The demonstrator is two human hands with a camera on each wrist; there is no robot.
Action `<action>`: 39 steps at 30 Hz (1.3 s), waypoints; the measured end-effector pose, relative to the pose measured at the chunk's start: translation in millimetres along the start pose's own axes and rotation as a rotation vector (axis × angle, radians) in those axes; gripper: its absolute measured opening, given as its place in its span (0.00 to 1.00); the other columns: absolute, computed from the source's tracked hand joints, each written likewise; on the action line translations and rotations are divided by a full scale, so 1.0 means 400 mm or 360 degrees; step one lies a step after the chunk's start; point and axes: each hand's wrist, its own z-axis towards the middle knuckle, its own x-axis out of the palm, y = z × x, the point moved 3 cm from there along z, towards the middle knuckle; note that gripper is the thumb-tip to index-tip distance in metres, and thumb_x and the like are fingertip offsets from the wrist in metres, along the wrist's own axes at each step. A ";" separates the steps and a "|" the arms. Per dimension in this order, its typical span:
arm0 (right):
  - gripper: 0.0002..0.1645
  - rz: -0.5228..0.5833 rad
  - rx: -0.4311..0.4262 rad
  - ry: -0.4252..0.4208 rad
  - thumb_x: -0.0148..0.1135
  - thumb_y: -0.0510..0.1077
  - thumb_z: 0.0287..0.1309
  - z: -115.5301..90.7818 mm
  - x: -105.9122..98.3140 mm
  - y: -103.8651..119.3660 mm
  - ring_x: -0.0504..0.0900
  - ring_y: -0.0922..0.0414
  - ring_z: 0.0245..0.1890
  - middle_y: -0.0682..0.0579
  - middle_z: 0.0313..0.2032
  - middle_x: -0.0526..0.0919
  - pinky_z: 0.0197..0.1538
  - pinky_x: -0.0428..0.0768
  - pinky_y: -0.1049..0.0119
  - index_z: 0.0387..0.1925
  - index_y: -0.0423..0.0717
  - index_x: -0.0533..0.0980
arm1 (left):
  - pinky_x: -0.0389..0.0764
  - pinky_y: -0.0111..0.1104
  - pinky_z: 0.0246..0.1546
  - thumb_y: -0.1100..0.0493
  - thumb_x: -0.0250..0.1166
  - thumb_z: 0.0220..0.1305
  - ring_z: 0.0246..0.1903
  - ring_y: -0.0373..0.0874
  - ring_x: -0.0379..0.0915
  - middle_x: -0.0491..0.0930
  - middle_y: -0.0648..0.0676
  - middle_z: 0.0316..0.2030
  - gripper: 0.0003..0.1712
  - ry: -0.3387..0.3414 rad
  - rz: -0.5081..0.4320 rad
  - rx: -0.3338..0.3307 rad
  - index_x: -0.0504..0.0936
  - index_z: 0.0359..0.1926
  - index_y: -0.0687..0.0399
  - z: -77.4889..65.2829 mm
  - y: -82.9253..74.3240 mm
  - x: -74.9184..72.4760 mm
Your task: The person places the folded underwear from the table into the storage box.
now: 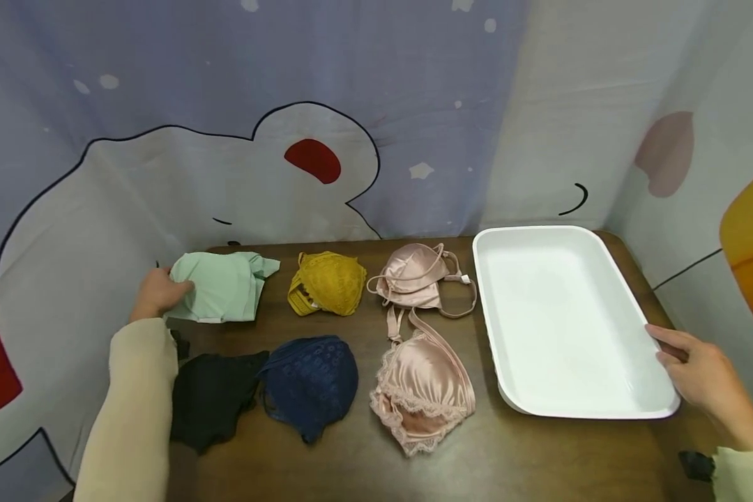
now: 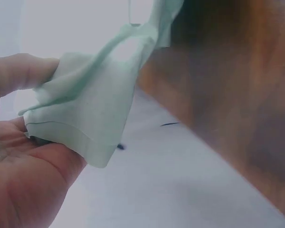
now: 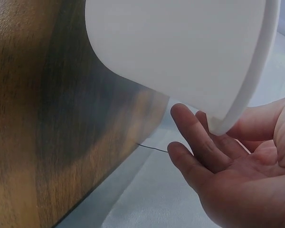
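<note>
The left hand (image 1: 155, 293) pinches the left edge of the green cloth (image 1: 222, 287) between thumb and fingers; this cloth is at the far left part of the table (image 1: 351, 474). The right hand (image 1: 705, 369) holds the right rim of the white tray (image 1: 558, 321), with the rim between thumb and fingers. To the right of the green cloth is the yellow bra (image 1: 332, 282), then a pink bra (image 1: 414, 272). Nearer lie the black cloth (image 1: 216, 397), the blue bra (image 1: 314, 383) and a lace-edged pink bra (image 1: 423, 383).
</note>
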 end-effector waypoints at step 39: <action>0.27 -0.0010 -0.0001 0.0009 0.51 0.34 0.65 -0.004 -0.003 -0.007 0.62 0.24 0.51 0.21 0.59 0.58 0.42 0.67 0.35 0.65 0.34 0.62 | 0.65 0.55 0.45 0.50 0.54 0.66 0.46 0.65 0.65 0.68 0.74 0.52 0.33 -0.0301 -0.0093 0.0275 0.64 0.60 0.74 -0.133 -0.302 -0.131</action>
